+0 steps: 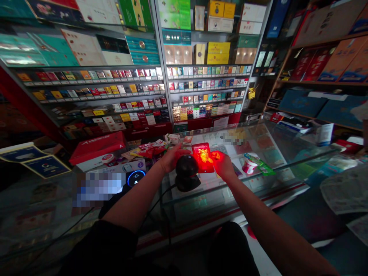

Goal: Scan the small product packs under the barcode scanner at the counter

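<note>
My right hand [222, 165] is closed on the near right edge of a small flat packet [202, 158], which is lit bright red. The glare hides its print, so I cannot tell its kind. Just left of the packet a black barcode scanner [186, 166] with a round head stands on the glass counter, its red light falling on the packet and my fingertips. My left hand [171, 158] is at the scanner's left side, fingers stretched forward past its head. The scanner partly covers this hand, and I cannot tell whether they touch.
A red and white box [97, 149], snack packets [151, 148] and a lit payment device [136, 178] are on the left. A small tub [249, 164] and green packet [266, 168] lie right on the glass counter [276, 153]. Shelves of cigarette packs [205, 85] stand behind.
</note>
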### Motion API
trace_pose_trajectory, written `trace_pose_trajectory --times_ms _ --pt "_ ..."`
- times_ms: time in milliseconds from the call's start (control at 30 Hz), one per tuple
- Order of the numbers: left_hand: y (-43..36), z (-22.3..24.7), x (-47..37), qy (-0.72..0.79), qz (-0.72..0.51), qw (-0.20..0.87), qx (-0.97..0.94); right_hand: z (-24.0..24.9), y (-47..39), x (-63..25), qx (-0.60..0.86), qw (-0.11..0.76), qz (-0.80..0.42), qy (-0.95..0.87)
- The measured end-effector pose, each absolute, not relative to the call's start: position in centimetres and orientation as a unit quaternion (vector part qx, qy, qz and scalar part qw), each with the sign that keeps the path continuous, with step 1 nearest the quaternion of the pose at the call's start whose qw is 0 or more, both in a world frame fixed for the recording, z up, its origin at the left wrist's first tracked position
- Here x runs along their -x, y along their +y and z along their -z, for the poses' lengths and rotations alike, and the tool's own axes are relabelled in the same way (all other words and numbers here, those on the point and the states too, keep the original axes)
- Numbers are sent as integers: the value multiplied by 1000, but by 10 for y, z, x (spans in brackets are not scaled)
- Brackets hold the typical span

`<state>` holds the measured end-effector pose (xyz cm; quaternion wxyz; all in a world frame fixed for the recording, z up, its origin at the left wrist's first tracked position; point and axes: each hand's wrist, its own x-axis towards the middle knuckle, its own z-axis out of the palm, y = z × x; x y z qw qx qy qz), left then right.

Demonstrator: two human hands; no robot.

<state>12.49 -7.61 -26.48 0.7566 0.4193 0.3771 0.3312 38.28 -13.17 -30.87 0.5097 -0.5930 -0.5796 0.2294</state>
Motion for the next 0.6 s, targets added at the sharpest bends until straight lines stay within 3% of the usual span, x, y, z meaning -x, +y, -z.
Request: trace_pose_trajectory --times_ms 400,600 --pt "-81 278 -123 350 -301 801 -381 306 -151 -391 618 486 -274 -554" --pt "-80 282 -125 363 -303 805 -359 311 -152 -401 606 485 -210 -594"
